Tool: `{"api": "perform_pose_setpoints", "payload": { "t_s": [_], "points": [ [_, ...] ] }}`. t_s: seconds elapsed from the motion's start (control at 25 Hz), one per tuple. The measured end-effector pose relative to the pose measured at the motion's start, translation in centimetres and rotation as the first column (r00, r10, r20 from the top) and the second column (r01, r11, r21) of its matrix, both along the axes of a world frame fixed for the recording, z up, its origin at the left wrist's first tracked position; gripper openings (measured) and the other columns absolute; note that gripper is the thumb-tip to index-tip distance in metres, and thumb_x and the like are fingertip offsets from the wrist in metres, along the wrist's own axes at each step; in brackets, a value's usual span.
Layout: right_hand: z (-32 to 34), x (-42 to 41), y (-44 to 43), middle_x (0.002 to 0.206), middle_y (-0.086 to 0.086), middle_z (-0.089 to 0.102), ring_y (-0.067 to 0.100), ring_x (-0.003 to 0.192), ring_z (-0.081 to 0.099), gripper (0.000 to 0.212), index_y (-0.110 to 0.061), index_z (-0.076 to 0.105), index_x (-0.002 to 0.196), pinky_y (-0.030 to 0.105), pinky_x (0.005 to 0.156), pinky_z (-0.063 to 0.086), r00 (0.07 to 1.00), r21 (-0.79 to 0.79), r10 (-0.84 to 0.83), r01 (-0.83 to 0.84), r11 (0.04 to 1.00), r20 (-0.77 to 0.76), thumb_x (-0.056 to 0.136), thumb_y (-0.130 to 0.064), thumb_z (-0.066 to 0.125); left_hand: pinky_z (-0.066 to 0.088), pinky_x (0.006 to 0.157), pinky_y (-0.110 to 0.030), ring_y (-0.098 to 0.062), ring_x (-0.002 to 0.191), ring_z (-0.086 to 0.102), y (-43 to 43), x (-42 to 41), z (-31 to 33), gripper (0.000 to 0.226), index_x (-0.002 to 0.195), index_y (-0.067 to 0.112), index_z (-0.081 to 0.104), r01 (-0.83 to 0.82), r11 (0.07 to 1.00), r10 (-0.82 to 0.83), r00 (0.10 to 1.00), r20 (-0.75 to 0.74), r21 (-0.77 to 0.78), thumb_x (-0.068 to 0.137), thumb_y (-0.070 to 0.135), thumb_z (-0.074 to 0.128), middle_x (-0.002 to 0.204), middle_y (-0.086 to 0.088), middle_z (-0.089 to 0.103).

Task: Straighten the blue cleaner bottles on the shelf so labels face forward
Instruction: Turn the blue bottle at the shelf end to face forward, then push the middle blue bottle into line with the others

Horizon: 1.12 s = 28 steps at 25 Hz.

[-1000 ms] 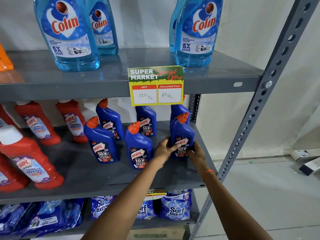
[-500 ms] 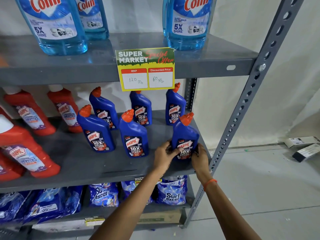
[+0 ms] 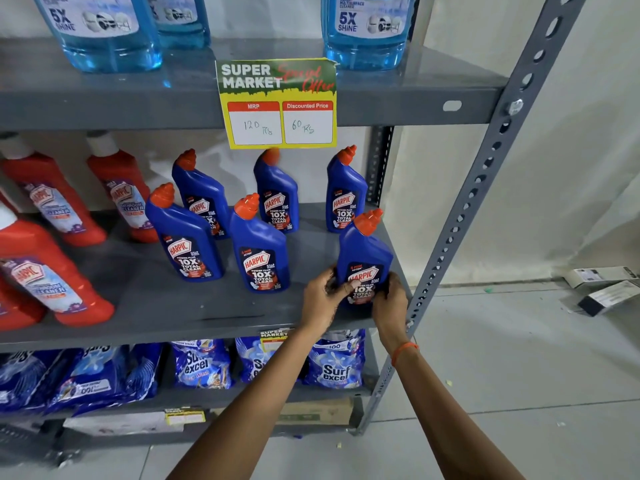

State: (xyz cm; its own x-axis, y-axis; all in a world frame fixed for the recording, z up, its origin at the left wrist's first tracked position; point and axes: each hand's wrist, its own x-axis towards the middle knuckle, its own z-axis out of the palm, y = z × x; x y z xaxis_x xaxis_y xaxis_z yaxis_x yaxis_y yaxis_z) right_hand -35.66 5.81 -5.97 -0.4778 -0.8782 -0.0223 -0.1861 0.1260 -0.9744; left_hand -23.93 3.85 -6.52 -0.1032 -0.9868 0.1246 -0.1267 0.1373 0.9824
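While both hands clamp it, front-right blue bottle (image 3: 364,258) sits upright betw fingers at shelf (image 3: 173,306) front edge: left hand (image 3: 323,301) thumb across label, right hand (image 3: 391,303) wrapped on opp side. Label fwd.

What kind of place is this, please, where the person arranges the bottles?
Most likely a supermarket aisle or a mock shop. A metal rack holds rows of identical blue cleaner bottles, and a printed "Super Market Special Offer" price tag with handwritten prices hangs from the upper shelf. Detergent packets lie below.
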Motion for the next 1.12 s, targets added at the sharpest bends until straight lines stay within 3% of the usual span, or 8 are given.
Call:
{"api": "perform_pose_setpoints", "payload": {
  "t_s": [0.2,0.28,0.4,0.52,0.68,0.88,1.0,1.12],
  "points": [
    [0.2,0.8,-0.1,0.100,0.011,0.061,0.033,0.101,0.061,0.036,0.000,0.050,0.114,0.030,0.075,0.047,0.998,0.014,-0.046,0.045,0.999,0.040,0.085,0.014,0.035,0.055,0.089,-0.029,-0.017,0.103,0.063,0.3,0.0,1.0,0.044,0.121,0.008,0.056,-0.009,1.000,0.009,1.000,0.013,0.013,0.081,0.018,0.070,0.113,-0.008,0.066],
    [0.7,1.5,0.5,0.120,0.013,0.058,0.028,0.118,0.055,0.045,-0.003,0.044,0.127,0.025,0.086,0.047,0.993,-0.039,-0.100,0.103,0.994,0.062,0.086,0.013,0.035,0.049,0.096,-0.031,-0.016,0.113,0.057,0.8,0.2,1.4,0.053,0.129,0.011,0.049,-0.007,1.000,0.006,0.996,0.086,0.008,0.082,0.024,0.069,0.124,-0.007,0.061],
    [2.7,4.1,1.8,0.147,0.009,0.036,0.009,0.132,0.034,0.059,-0.008,0.025,0.142,0.002,0.102,0.031,0.979,-0.330,-0.202,0.182,0.927,-0.029,0.087,0.011,0.033,0.037,0.102,-0.020,-0.010,0.128,0.043,2.3,1.4,2.7,0.057,0.139,0.016,0.037,-0.033,0.987,0.062,0.982,0.176,-0.159,0.088,0.029,0.060,0.142,-0.003,0.048],
    [4.8,8.1,2.4,0.151,0.009,0.028,0.017,0.142,0.024,0.062,-0.010,0.023,0.143,0.028,0.117,0.027,0.950,-0.508,-0.262,0.145,0.849,-0.167,0.085,0.010,0.034,0.039,0.104,-0.018,-0.009,0.125,0.049,3.5,4.9,5.1,0.042,0.130,0.011,0.048,-0.144,0.884,0.214,0.970,0.112,-0.445,0.091,0.025,0.055,0.134,-0.004,0.056],
    [5.6,12.4,2.1,0.153,0.013,0.022,0.012,0.144,0.014,0.062,-0.005,0.025,0.142,0.032,0.120,0.021,0.896,-0.586,-0.347,0.129,0.800,-0.277,0.084,0.013,0.035,0.037,0.100,-0.011,-0.008,0.121,0.048,2.8,10.1,6.1,0.043,0.129,0.008,0.048,-0.270,0.780,0.371,0.926,0.070,-0.565,0.090,0.025,0.056,0.129,-0.009,0.057],
    [3.4,16.2,0.2,0.150,0.016,0.030,0.015,0.139,0.025,0.058,-0.005,0.027,0.141,0.006,0.111,0.016,0.955,-0.394,-0.032,-0.091,0.914,-0.294,0.086,0.005,0.039,0.022,0.110,-0.009,-0.010,0.135,0.030,-0.3,14.8,2.9,0.068,0.141,0.007,0.028,-0.313,0.874,0.394,0.904,0.166,-0.372,0.084,0.014,0.065,0.147,-0.010,0.039],
    [2.4,17.0,-1.9,0.149,0.013,0.035,0.018,0.137,0.032,0.056,-0.014,0.026,0.143,0.030,0.115,0.027,0.978,-0.148,0.182,-0.196,0.969,-0.100,0.092,-0.031,0.040,0.042,0.104,-0.034,-0.024,0.125,0.049,-2.5,16.4,1.5,0.052,0.131,0.007,0.042,-0.116,0.991,0.127,0.970,0.209,-0.066,0.087,0.022,0.063,0.133,-0.015,0.053],
    [2.1,16.4,-3.1,0.130,0.014,0.056,0.031,0.119,0.053,0.034,-0.014,0.044,0.127,0.038,0.094,0.044,0.970,-0.034,0.241,-0.240,0.970,0.034,0.095,-0.025,0.039,0.049,0.093,-0.040,-0.026,0.110,0.060,-3.3,16.9,1.5,0.037,0.117,0.007,0.050,-0.049,0.993,0.028,0.981,0.193,0.106,0.088,0.028,0.060,0.117,-0.014,0.063]
  ]
}}
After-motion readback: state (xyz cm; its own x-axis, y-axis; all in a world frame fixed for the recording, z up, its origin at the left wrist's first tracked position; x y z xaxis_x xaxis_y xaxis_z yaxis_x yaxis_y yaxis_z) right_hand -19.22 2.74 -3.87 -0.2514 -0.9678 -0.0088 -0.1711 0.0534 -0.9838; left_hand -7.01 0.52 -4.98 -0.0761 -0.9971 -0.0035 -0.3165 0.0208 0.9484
